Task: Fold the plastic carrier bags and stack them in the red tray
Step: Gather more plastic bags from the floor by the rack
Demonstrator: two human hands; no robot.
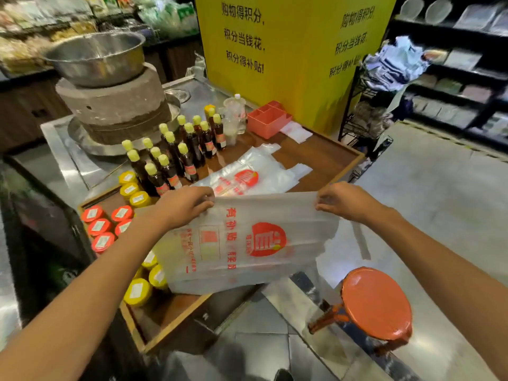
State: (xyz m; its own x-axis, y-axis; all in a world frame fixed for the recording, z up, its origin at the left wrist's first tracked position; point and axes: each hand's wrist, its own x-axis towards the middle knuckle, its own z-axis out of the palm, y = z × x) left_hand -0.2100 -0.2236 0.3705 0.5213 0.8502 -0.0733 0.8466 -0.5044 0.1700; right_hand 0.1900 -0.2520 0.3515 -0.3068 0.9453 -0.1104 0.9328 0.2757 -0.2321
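A translucent white carrier bag (pixel 247 243) with red print hangs in the air above the near edge of the wooden counter. My left hand (pixel 187 203) pinches its top left corner. My right hand (pixel 341 200) pinches the top right corner, so the bag is stretched flat between them. More bags of the same kind (pixel 253 171) lie flat on the counter just beyond. The red tray (pixel 268 118) with dividers stands at the back of the counter by the yellow pillar, with a small folded white bag (pixel 295 132) beside it.
Dark bottles with yellow caps (pixel 176 152) crowd the counter's left middle. Jars with red lids (pixel 107 224) and yellow lids (pixel 137 291) line the left edge. A stone mill with a steel basin (pixel 110 86) stands behind. An orange stool (pixel 376 302) is on the floor at right.
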